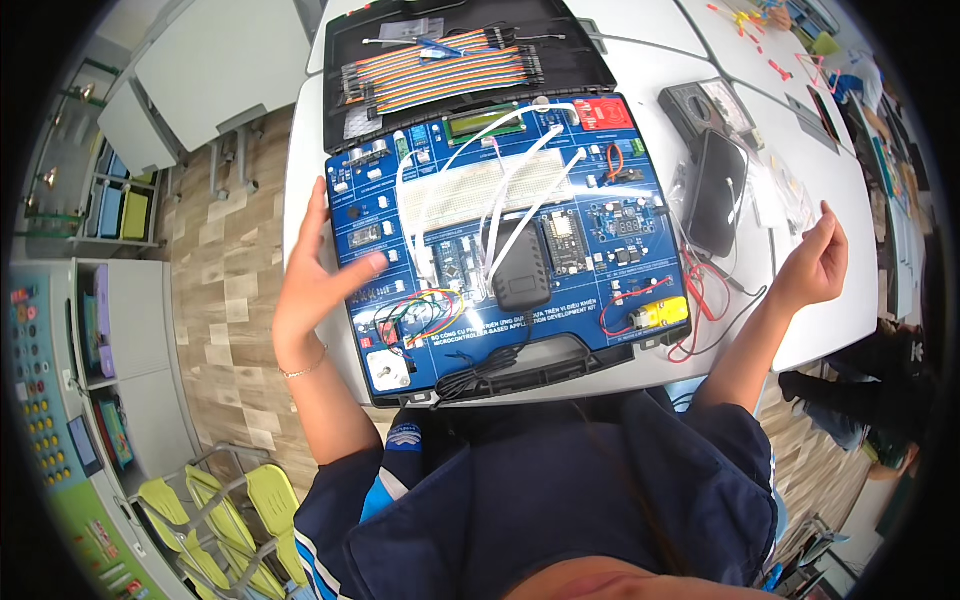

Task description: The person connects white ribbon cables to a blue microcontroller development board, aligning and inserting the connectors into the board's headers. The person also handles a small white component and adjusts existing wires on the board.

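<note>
A blue electronics training board (460, 372) lies in an opened black case in front of me. My left hand (318, 275) is open at the board's left edge, thumb reaching over the blue surface, fingers along the side. On the board are a white breadboard (480, 190), white cables (517, 180), a green display module (485, 124) and a yellow gear motor (660, 313). A black power adapter (522, 265) rests on its middle, its cord bundled at the front edge. My right hand (815, 262) is raised right of the board, fingers closed; whatever they hold, if anything, cannot be made out.
Rainbow jumper wires (445, 75) fill the case lid. To the right lie an analog multimeter (715, 112), a black phone-like device (717, 195), red test leads (708, 290) and clear plastic bags (790, 205). Green chairs (225, 510) stand lower left; other people are at far right.
</note>
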{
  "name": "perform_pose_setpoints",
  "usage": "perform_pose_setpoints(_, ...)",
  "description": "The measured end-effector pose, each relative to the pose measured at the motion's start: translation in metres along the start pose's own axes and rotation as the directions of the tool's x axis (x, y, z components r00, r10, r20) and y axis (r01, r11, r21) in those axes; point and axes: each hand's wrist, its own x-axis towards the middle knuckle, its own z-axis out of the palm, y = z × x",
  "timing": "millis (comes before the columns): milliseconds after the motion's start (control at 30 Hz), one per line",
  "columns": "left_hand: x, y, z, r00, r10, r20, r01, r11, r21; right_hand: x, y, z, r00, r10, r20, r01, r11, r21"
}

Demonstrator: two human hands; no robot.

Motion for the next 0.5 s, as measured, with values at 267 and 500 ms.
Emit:
perform_pose_setpoints(267,0.051,-0.019,-0.002,0.836,0.036,-0.548,-0.076,0.996,-0.05,0.003,-0.066,0.031,0.903,-0.351,0.249,0.263,0.908,0.326)
perform_pose_setpoints(500,0.076,-0.032,-0.012,0.935,0.109,-0.337,-0.106,0.994,0.029,-0.023,-0.106,0.099,0.505,-0.431,0.748,0.3,0.9,0.316)
